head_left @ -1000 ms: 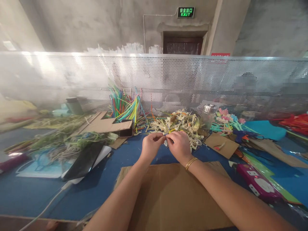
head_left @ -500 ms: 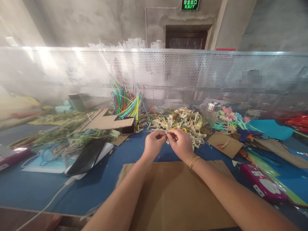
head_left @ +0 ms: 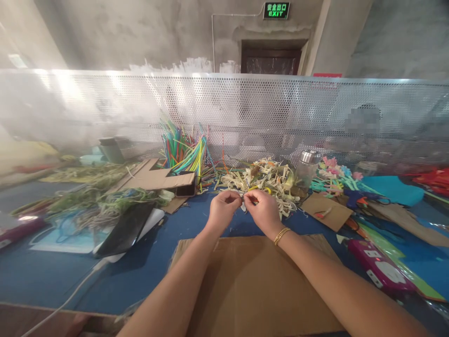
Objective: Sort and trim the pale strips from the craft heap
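Observation:
My left hand (head_left: 224,209) and my right hand (head_left: 262,208) meet over the blue table, fingertips almost touching. Both are closed in a pinch on a small whitish piece (head_left: 243,206), mostly hidden by the fingers, its kind unclear. Just behind them lies a heap of pale, curled, petal-like strips (head_left: 280,180) with some green and orange among them. A brown cardboard sheet (head_left: 259,281) lies flat beneath my forearms. On my right wrist is a gold bracelet (head_left: 281,235).
Colourful fuzzy stems (head_left: 182,150) stand before a perforated metal screen (head_left: 224,103). Left are tangled green strands (head_left: 122,201), a cut cardboard piece (head_left: 150,175) and a black flat object (head_left: 126,231). Right are a glass bottle (head_left: 307,168), cardboard square (head_left: 326,210) and purple power bank-like device (head_left: 380,267).
My fingertips have drawn slightly apart, and a bit more of the whitish piece shows between them. The hands otherwise stay in the same place, while the view has shifted slightly.

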Demonstrator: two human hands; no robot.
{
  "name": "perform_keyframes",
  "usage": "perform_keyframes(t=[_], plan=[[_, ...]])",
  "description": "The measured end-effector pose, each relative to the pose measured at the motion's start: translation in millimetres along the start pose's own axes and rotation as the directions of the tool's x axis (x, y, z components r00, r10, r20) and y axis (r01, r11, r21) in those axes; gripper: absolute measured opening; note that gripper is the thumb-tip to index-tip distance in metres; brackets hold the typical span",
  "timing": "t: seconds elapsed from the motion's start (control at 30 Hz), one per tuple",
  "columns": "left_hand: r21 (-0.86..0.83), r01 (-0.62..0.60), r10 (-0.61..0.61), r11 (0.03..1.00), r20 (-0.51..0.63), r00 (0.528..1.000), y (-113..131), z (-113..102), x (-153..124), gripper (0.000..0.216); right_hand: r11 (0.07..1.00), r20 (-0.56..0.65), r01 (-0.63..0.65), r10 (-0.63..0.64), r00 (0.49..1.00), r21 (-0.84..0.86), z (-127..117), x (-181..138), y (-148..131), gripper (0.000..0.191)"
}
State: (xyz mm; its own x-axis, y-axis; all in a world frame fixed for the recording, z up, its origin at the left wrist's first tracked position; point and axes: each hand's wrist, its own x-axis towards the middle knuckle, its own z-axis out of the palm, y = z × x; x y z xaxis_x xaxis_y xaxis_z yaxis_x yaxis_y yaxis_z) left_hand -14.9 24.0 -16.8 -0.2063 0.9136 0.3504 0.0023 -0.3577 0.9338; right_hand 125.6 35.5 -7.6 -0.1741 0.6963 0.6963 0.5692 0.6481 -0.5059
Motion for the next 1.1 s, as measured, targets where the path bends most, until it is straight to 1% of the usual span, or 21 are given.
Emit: perform_keyframes(t=[0.07,0.17,0.37,0.47,0.57,0.63,0.73,0.83,0.87,0.93,1.0,1.03,1.1], plan=[[-0.032,0.013,-0.013,0.999,0.0,1.0,2,0,0,0.007,1.0,0.003,-0.016,0.016,1.0,-0.019,0,0,-1,0.012],[-0.089,0.038,-0.038,0.995,0.009,0.999,6,1,-2,0.007,0.998,-0.007,-0.005,0.005,1.0,-0.063,0,0,-3,0.011],[-0.116,0.065,-0.066,0.991,-0.007,0.998,12,4,-4,0.007,0.995,-0.037,0.002,-0.006,0.999,-0.102,2,1,-4,0.01],[-0.178,0.103,-0.107,0.979,-0.016,0.994,15,5,-6,0.01,0.999,-0.027,0.012,-0.013,1.0,-0.032,2,1,0,0.011],[-0.27,0.177,-0.194,0.947,-0.041,0.98,17,5,-8,0.018,0.993,0.023,0.041,-0.044,0.999,0.107,3,1,5,0.014],[-0.298,0.211,-0.231,0.931,-0.032,0.972,19,3,-8,0.023,0.983,0.05,0.022,-0.032,0.998,0.18,5,0,10,0.019],[-0.272,0.252,-0.265,0.929,-0.011,0.964,22,0,-8,0.029,0.957,0.085,-0.077,0.055,0.995,0.279,9,0,17,0.018],[-0.192,0.294,-0.298,0.936,0.007,0.954,25,-4,-6,0.034,0.909,0.127,-0.201,0.165,0.978,0.366,13,1,21,0.016],[-0.164,0.299,-0.303,0.94,0.0,0.953,25,-5,-6,0.035,0.892,0.138,-0.241,0.202,0.969,0.382,13,1,21,0.018],[-0.111,0.279,-0.286,0.954,-0.049,0.957,27,-7,-4,0.037,0.867,0.156,-0.301,0.259,0.953,0.396,13,2,21,0.021],[-0.068,0.23,-0.236,0.971,-0.113,0.965,27,-8,-3,0.039,0.858,0.162,-0.319,0.276,0.947,0.402,12,1,20,0.024],[-0.054,0.208,-0.213,0.977,-0.127,0.969,26,-8,-3,0.039,0.858,0.167,-0.314,0.268,0.949,0.407,12,1,19,0.024],[-0.046,0.193,-0.197,0.98,-0.112,0.974,25,-8,-3,0.038,0.856,0.187,-0.298,0.239,0.953,0.424,11,0,16,0.022]])
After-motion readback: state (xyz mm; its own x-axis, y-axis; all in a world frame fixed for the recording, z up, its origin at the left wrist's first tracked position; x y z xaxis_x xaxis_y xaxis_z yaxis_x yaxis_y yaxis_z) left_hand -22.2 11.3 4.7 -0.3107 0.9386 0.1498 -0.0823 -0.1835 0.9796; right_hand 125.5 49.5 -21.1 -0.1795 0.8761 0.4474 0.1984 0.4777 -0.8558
